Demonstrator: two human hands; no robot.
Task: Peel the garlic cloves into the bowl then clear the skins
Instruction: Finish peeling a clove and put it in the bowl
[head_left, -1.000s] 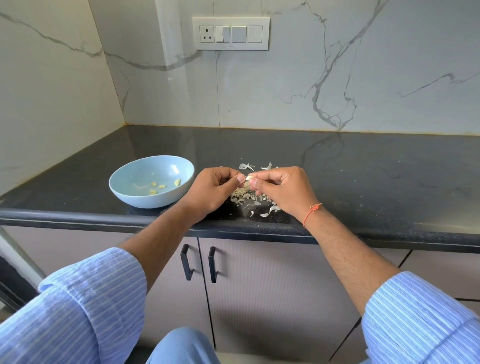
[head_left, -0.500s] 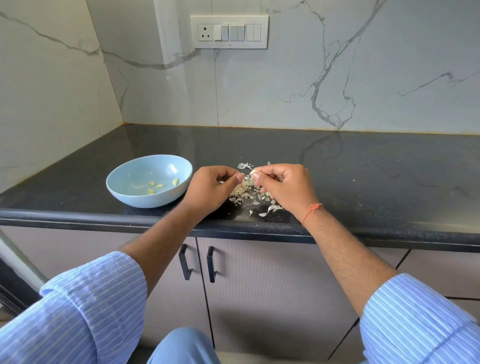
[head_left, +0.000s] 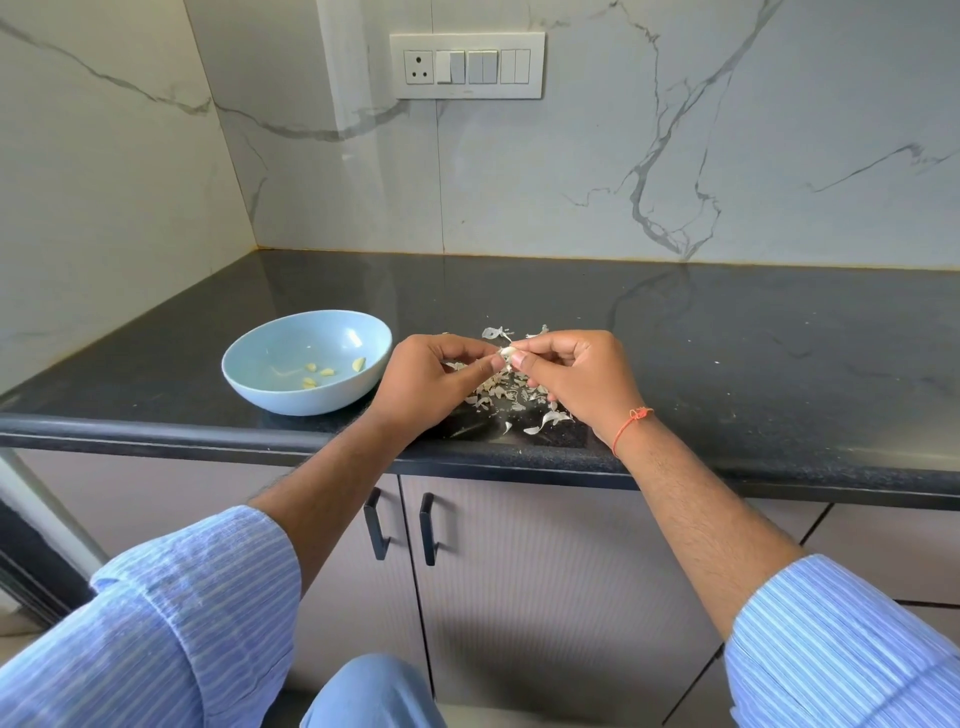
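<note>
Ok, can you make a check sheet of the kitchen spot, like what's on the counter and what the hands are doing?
Surface: black counter, glossy, with small pale flecks.
Job's things: blue bowl left of the hands, holding a few peeled cloves; garlic clove pinched between both hands.
Clutter: pile of skins on the counter under the hands.
Grippers: left hand and right hand both pinch the clove; orange thread on the right wrist.
Cables: nothing seen.
Surroundings: marble wall with switch panel; cabinet doors with black handles below.

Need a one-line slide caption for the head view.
Both hands peel a garlic clove above scattered skins, beside the blue bowl.
</note>
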